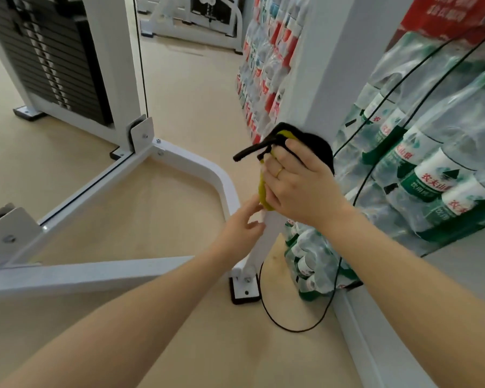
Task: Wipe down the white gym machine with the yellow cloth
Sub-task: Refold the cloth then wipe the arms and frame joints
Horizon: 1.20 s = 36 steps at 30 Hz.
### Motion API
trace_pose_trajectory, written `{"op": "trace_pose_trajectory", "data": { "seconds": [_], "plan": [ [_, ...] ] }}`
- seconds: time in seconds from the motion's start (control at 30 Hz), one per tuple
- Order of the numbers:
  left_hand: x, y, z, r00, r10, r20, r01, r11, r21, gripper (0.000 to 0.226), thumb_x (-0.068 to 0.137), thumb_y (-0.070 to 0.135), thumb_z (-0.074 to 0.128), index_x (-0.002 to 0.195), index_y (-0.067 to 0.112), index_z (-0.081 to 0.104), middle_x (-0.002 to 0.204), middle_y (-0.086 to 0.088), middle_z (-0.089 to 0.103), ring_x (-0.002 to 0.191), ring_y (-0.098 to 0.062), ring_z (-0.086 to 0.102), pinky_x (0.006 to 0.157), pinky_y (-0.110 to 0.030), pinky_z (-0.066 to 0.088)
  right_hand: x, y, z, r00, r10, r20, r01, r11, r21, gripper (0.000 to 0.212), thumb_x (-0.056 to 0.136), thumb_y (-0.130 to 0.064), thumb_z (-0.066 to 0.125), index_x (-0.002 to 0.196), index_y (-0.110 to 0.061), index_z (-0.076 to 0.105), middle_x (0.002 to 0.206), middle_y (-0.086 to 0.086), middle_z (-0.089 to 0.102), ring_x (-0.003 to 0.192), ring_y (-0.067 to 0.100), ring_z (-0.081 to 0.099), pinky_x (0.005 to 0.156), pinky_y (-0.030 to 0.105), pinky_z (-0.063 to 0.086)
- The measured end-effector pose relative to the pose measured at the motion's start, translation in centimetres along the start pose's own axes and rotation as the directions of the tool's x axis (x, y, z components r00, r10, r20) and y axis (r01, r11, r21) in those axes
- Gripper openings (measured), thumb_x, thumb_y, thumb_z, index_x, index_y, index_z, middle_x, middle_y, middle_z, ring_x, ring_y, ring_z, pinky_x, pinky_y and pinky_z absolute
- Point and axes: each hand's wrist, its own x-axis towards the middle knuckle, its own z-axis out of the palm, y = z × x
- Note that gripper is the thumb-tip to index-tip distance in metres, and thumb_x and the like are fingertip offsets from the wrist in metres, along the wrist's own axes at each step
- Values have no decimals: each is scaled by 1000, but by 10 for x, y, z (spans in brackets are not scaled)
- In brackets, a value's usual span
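My right hand (297, 186) is closed around a bunched yellow cloth (263, 191) together with a black fabric piece (314, 144) whose strap sticks out to the left. My left hand (241, 222) reaches up just below it, fingers spread, the fingertips close to the cloth's lower end. The white gym machine's frame (196, 166) runs over the floor beneath both hands; its curved tube bends down to a bolted foot plate (245, 287). The black weight stack (53, 60) stands at the upper left.
Shrink-wrapped packs of water bottles (431, 163) are stacked on the right against a white pillar (333, 65), with more packs on the floor (311, 261). A thin black cable (294, 329) loops on the beige floor by the foot plate. Another white machine (191, 21) stands far back.
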Motion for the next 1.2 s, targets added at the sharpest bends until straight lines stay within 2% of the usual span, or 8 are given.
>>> {"op": "trace_pose_trajectory", "data": {
  "seconds": [0.13, 0.37, 0.5, 0.63, 0.77, 0.97, 1.1, 1.2],
  "plan": [
    [3, -53, 2, 998, -19, -59, 26, 992, 123, 66, 91, 6, 51, 147, 19, 20, 146, 4, 34, 119, -1, 39, 86, 3, 31, -40, -62, 31, 975, -43, 216, 37, 999, 35, 45, 92, -20, 29, 95, -9, 72, 101, 3, 71, 104, 20, 62, 114, 35, 13],
    [21, -107, 13, 997, -49, 56, 40, 988, 149, 60, 92, 21, 55, 145, 23, 26, 150, 12, 20, 139, -9, 22, 111, -24, 23, -50, -72, 36, 966, -143, 217, 145, 989, 9, 35, 89, -22, 43, 106, -9, 70, 111, 5, 69, 112, 20, 59, 112, 35, 19],
    [28, -109, 23, 994, 51, -101, -22, 964, 265, 24, 90, 22, 58, 106, 10, 46, 100, 7, 53, 88, -15, 50, 66, -23, 37, -19, -16, 13, 989, -132, 67, 136, 990, -45, 33, 89, -23, 42, 98, -10, 70, 108, 4, 69, 108, 22, 61, 108, 36, 24],
    [30, -114, 14, 995, -30, -91, 39, 995, 94, 49, 84, 22, 67, 129, 14, 51, 113, 12, 55, 105, -4, 48, 83, -9, 35, -9, -33, 22, 994, 20, 104, -12, 997, -80, 33, 83, -23, 44, 95, -10, 73, 103, 3, 71, 102, 22, 63, 106, 36, 24],
    [32, -126, 13, 996, -42, -80, 48, 996, 74, 64, 82, 29, 69, 139, 25, 42, 141, 10, 45, 131, -3, 37, 110, -23, 28, -27, -70, 36, 969, 72, 236, -43, 991, -125, 42, 87, -23, 35, 104, -10, 71, 112, 3, 68, 108, 21, 60, 110, 36, 14],
    [32, -155, 5, 995, 91, 33, -91, 996, -10, 60, 86, 2, 57, 135, 34, 41, 142, 14, 42, 128, -1, 41, 98, -11, 37, -65, -133, 69, 929, 70, 364, -3, 983, -181, 41, 88, -27, 41, 117, -12, 66, 123, 2, 63, 117, 19, 51, 115, 38, 6],
    [36, -168, -28, 998, 8, 60, -13, 995, 95, 62, 85, -6, 40, 139, 24, 39, 132, 8, 50, 118, -5, 47, 97, -19, 39, -77, -178, 82, 823, 48, 566, 94, 971, -219, 45, 77, -24, 54, 119, -11, 66, 122, 1, 63, 117, 17, 54, 116, 39, -5],
    [35, -172, -41, 999, -38, 24, 35, 991, 130, 64, 84, -9, 35, 139, 24, 39, 132, 7, 48, 109, 1, 46, 80, -7, 42, -77, -180, 76, 778, -7, 628, 147, 974, -171, 48, 79, -21, 46, 123, -11, 63, 125, 1, 62, 123, 18, 52, 114, 42, -11]
  ]
}}
